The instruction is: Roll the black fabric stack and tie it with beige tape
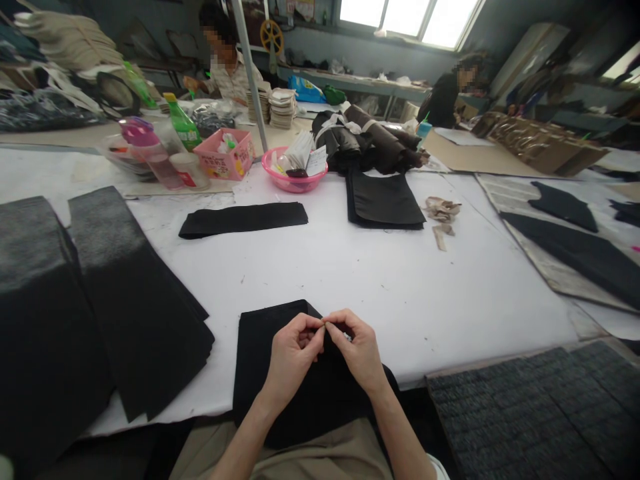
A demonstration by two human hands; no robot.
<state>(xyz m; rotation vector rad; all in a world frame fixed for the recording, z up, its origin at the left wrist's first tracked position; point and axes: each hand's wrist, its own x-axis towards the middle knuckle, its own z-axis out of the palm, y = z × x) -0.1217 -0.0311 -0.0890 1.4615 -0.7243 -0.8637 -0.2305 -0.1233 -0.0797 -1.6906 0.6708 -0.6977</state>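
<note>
A black sheet of material (257, 360) lies at the table's front edge and hangs over my lap. Above its upper right edge, my left hand (297, 343) is closed, thumb and index finger pinched together. Facing it, my right hand (355, 343) is pinched the same way, and the fingertips of both hands meet. What they pinch is too small or too hidden to make out. A small whitish bit shows beside my right fingers. Farther back on the white table (350, 273) lie a folded black strip (245, 219) and a stack of black sheets (385, 200).
Large black pieces (140, 300) are stacked at the left. Behind stand a pink bowl (295, 180), a pink box (225, 157), a bottle (181, 123) and dark rolls (370, 137). Scraps (443, 210) lie right of centre. Two people sit across the room.
</note>
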